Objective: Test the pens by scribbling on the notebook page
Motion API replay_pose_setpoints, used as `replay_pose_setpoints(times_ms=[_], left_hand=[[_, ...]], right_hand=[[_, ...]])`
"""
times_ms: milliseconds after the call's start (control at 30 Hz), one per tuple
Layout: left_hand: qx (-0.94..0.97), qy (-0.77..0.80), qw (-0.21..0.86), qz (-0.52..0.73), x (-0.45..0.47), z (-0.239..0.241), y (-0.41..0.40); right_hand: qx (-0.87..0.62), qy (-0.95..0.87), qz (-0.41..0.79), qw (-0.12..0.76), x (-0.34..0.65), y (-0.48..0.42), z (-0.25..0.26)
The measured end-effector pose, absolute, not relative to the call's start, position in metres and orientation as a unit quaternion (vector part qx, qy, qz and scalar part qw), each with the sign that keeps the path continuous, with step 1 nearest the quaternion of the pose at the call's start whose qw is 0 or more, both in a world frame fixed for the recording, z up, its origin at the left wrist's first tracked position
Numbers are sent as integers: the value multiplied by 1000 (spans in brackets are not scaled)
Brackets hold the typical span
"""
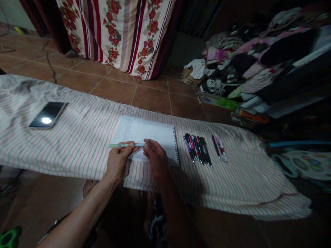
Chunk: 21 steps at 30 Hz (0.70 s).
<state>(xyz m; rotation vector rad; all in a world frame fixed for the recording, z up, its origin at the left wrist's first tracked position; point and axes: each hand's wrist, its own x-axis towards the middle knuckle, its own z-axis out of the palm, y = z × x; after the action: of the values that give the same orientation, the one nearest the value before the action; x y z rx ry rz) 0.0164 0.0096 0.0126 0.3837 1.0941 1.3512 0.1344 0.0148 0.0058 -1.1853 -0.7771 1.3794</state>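
A light green pen (121, 145) lies level above the near edge of a spiral notebook (147, 136). My left hand (117, 162) is closed round the pen's middle. My right hand (156, 158) pinches the pen's right end with thumb and fingertips. Both hands hover over the striped cloth (77, 137) that covers a long board. Right of the notebook lies a row of several pens (198, 148), and a little farther right a second small group of pens (219, 148).
A phone (48, 114) lies screen up on the cloth at the left. Behind the board is a tiled floor, a floral striped curtain (121, 31) and a heap of clothes (258, 62) at the right. A cable runs across the floor at the far left.
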Motion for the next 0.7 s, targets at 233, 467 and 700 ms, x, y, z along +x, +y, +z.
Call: replay_pose_setpoints(times_ms=[233,467,700], left_hand=[[182,476,628,589,16,16,9],[151,471,622,607,18,13,9],[165,470,627,599,16,14,10]], right_hand=[[-562,-365,552,496,136,14,6],[-527,-365,548,538,135,17,1],[-510,-309,616,515,136,13,8]])
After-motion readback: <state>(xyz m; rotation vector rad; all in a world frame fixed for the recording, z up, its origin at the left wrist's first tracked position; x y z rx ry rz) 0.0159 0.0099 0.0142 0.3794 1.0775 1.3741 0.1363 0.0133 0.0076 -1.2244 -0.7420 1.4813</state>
